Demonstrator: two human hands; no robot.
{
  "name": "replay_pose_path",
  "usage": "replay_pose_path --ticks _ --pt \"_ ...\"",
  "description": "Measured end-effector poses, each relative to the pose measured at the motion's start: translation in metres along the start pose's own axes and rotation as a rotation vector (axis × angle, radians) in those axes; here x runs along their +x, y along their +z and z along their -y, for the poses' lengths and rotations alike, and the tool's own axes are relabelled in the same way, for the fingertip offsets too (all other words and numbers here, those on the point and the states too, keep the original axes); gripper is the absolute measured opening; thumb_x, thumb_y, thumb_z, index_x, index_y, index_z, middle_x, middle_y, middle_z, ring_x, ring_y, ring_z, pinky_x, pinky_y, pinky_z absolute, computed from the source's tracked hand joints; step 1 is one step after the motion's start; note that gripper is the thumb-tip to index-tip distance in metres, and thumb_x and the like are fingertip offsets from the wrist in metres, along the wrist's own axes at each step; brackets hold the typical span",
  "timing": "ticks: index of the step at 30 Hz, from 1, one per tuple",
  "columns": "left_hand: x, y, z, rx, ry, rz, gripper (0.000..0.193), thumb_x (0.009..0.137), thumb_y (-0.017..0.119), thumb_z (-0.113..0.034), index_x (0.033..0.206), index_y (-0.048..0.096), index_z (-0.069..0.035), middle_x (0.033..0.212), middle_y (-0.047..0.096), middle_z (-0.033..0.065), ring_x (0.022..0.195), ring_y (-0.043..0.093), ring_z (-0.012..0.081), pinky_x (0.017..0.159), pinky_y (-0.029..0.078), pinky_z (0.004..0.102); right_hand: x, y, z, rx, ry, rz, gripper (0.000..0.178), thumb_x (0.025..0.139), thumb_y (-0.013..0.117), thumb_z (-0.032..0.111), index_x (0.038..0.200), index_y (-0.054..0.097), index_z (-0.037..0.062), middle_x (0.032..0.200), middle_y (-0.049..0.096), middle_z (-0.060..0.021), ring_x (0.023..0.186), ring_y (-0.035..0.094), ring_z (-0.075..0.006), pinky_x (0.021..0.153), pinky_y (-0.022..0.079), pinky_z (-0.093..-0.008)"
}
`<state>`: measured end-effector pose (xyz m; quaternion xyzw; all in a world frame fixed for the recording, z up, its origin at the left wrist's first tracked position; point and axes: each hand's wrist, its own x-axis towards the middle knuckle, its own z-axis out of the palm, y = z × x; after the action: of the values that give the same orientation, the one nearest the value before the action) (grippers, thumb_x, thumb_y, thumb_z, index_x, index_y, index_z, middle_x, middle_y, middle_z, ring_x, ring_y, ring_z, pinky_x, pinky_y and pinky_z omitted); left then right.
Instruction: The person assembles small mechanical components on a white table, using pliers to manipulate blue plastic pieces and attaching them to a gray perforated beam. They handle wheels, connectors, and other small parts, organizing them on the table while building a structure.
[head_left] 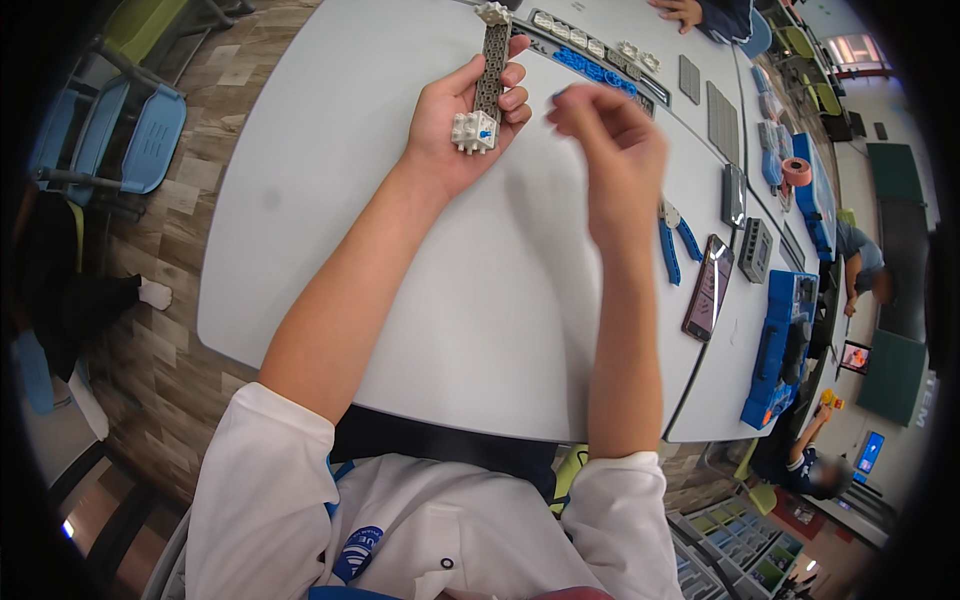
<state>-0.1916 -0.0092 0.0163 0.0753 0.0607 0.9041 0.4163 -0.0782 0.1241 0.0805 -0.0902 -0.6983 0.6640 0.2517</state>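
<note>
My left hand point(443, 115) is wrapped round a long grey studded building beam point(492, 75), held upright above the table. At its near end sits a white studded cube point(472, 133) with a blue peg in one face; another white piece point(492, 13) caps the far end. To the right of it, my right hand point(622, 140) is raised and smeared by motion. Its thumb and forefinger are pinched together, with a small blue piece point(558, 95) showing faintly at the tips. Beyond this hand lies a tray with several blue parts point(592, 68) and white cubes point(570, 32).
Right of my right forearm, blue-handled pliers point(671, 248) and a smartphone point(709, 288) rest on the white table point(470, 330). Grey plates point(722, 122), a grey module point(756, 250) and an open blue case point(780, 350) lie farther right. Another person's hand point(680, 12) is at the far edge.
</note>
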Motion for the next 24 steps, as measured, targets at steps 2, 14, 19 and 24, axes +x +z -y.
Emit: replay_pose_path --ticks 2,14,19,24 --pt "-0.002 0.002 0.003 0.059 -0.006 0.000 0.047 0.122 0.038 -0.025 0.160 0.045 0.002 0.102 0.055 0.0026 0.084 0.051 0.0146 0.079 0.049 0.0310 -0.028 0.017 -0.008 0.067 0.104 0.016 0.017 0.105 0.078 0.005 0.114 0.074 -0.0091 0.107 0.080 -0.0115 0.098 0.076 -0.0157 0.094 0.061 -0.0299" --pt "-0.005 0.004 0.001 0.117 -0.024 0.079 0.048 0.123 0.037 -0.028 0.162 0.044 -0.001 0.098 0.050 0.0001 0.084 0.049 0.0126 0.075 0.051 0.0288 -0.047 0.039 -0.024 0.131 0.111 -0.004 0.018 0.107 0.076 0.007 0.117 0.073 -0.0079 0.111 0.078 -0.0083 0.103 0.075 -0.0137 0.098 0.061 -0.0315" --pt "-0.003 0.006 0.002 0.115 -0.037 0.045 0.043 0.123 0.036 -0.032 0.152 0.049 -0.003 0.096 0.052 0.0006 0.079 0.051 0.0139 0.069 0.052 0.0315 -0.047 0.039 -0.027 0.084 0.078 -0.021 0.018 0.106 0.077 0.007 0.116 0.074 -0.0077 0.109 0.079 -0.0076 0.102 0.076 -0.0145 0.098 0.061 -0.0327" --pt "-0.005 0.007 0.002 0.167 -0.032 0.059 0.043 0.122 0.037 -0.031 0.151 0.050 -0.003 0.093 0.051 0.0002 0.079 0.050 0.0125 0.068 0.051 0.0296 -0.048 0.036 -0.024 -0.113 -0.013 0.001 0.018 0.106 0.077 0.005 0.118 0.074 -0.0088 0.110 0.079 -0.0093 0.100 0.076 -0.0147 0.097 0.062 -0.0326"
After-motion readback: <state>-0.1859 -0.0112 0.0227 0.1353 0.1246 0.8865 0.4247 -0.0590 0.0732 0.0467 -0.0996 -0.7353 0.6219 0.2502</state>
